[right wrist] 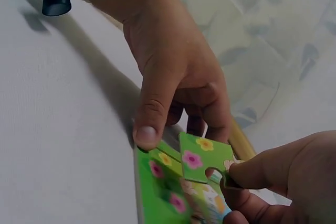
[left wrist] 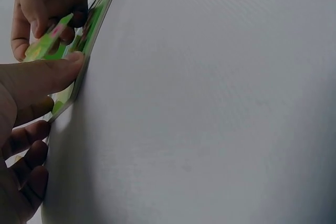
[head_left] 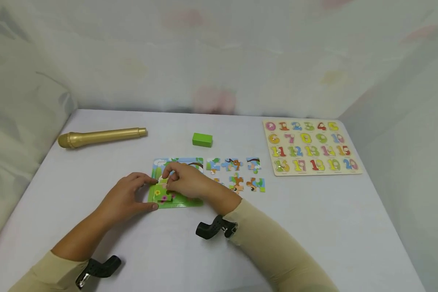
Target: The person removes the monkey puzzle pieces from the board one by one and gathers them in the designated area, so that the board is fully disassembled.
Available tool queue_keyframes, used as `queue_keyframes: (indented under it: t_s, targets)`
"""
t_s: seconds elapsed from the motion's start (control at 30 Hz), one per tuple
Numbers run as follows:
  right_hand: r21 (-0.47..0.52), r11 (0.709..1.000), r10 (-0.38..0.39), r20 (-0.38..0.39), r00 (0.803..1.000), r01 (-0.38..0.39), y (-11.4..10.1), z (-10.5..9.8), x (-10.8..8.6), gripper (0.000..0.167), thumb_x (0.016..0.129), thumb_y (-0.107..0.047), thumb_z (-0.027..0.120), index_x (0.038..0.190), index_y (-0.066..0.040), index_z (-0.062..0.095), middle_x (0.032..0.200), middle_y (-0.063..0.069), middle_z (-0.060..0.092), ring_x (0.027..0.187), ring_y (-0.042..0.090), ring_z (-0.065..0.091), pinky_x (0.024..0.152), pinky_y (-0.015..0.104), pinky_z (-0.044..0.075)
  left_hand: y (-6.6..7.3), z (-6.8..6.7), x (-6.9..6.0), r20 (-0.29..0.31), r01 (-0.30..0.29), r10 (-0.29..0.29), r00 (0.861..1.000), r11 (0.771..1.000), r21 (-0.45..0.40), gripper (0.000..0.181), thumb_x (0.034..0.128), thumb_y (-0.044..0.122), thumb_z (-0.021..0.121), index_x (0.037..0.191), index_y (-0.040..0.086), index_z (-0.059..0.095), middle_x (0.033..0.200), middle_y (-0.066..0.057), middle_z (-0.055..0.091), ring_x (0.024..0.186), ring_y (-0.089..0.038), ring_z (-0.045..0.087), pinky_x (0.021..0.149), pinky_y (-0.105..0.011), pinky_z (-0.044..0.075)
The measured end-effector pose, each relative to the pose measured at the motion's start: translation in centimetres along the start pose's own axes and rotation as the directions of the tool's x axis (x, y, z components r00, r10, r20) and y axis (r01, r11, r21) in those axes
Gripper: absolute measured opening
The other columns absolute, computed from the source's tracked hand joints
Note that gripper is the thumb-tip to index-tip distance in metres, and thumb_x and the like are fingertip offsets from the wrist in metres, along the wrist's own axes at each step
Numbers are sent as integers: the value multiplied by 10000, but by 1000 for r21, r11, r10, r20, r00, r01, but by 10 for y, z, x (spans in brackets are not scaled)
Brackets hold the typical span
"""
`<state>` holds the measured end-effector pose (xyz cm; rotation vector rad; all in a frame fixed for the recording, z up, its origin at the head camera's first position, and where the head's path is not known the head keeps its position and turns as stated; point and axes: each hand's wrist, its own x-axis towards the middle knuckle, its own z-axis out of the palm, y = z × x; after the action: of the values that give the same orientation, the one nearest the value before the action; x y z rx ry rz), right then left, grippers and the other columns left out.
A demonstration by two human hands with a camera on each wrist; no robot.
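Observation:
My right hand point(head_left: 186, 180) pinches a green jigsaw piece with pink and yellow flowers point(right wrist: 202, 156) between thumb and finger. The piece is tilted above the lower left part of the puzzle board point(head_left: 184, 203). My left hand point(head_left: 122, 198) rests at the board's left edge, its thumb on the near left corner and a finger farther up. In the left wrist view, the thumb point(left wrist: 58, 72) lies on the board's edge. The right hand hides much of the board's middle.
Several loose jigsaw pieces point(head_left: 237, 182) lie right of the board. A green block point(head_left: 202, 140) stands behind it. At the back left lies a gold toy microphone point(head_left: 102, 136); a number puzzle board point(head_left: 312, 148) lies at the back right.

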<state>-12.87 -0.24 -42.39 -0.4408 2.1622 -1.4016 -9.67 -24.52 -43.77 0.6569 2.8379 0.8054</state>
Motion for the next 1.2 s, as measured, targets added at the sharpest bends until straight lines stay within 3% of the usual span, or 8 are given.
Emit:
queue_keyframes:
  t_s: [0.17, 0.47, 0.67, 0.93, 1.2]
  targets:
    - [78, 997, 29, 15, 999, -31, -4, -11, -9, 190, 1032, -81, 680, 1189, -170, 621, 911, 40, 704, 592, 189, 560, 495, 271, 454, 0, 0, 1, 10, 7, -7, 1000, 1000, 0, 651, 734, 271, 1007, 1286, 94, 709, 1354, -181, 645, 1258, -470, 585, 1028, -658, 453]
    - [104, 994, 28, 3, 1000, -28, 4, -29, -22, 192, 1017, -56, 687, 1186, -125, 630, 875, 89, 679, 722, 240, 653, 635, 276, 474, 3, -1, 0, 10, 31, -31, 999, 999, -6, 657, 734, 255, 1008, 1294, 98, 704, 1384, -192, 634, 1288, -483, 565, 1061, -665, 426]
    - [19, 1000, 1, 2, 1000, -1, 12, -39, -38, 187, 1014, -66, 682, 1178, -146, 642, 924, 143, 726, 728, 195, 603, 673, 290, 446, 2, 0, 0, 20, 39, -39, 999, 999, -10, 662, 742, 250, 1004, 1308, 100, 695, 1399, -192, 621, 1300, -486, 551, 1066, -670, 420]
    - [-77, 997, -7, -12, 1000, 6, 23, -51, -62, 198, 984, -95, 729, 1152, -155, 643, 836, -15, 671, 707, 105, 546, 706, 277, 438, 3, 1, -1, 13, 39, -39, 999, 999, -5, 663, 745, 244, 1002, 1314, 100, 694, 1397, -177, 619, 1297, -474, 548, 1068, -661, 422]
    - [-197, 980, -51, -48, 998, 41, 44, -55, -91, 180, 975, -88, 711, 1106, -195, 652, 848, -53, 646, 683, 79, 532, 683, 279, 439, 4, 1, -2, 13, 36, -36, 999, 999, 3, 662, 752, 238, 997, 1322, 99, 689, 1397, -181, 615, 1300, -475, 544, 1075, -661, 416]
